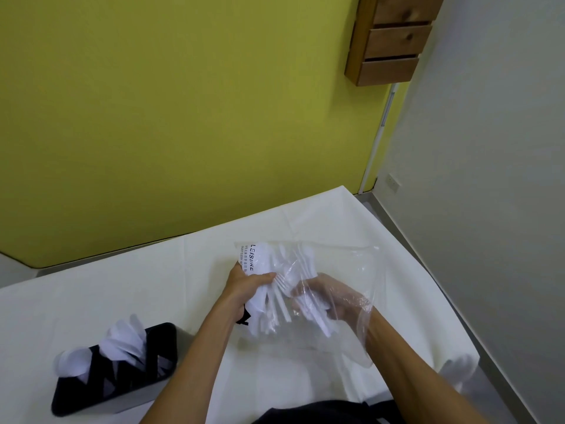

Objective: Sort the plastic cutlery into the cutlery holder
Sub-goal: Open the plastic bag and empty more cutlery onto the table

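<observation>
Bag (351,264) holds cutlery (275,304), holder (76,396) holds spoons (122,342)

Your right hand (331,298) sits inside the bag (345,261), fingers blurred thru film, grip unclear. Its cutlery (282,301) smears together. At 8 o'clock, holder (91,402) pieces (122,344) blur too.

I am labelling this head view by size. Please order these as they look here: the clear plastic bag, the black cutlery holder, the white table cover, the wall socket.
1. white table cover
2. clear plastic bag
3. black cutlery holder, only a little smaller than the bag and nearer the camera, so this is unsure
4. wall socket
</observation>
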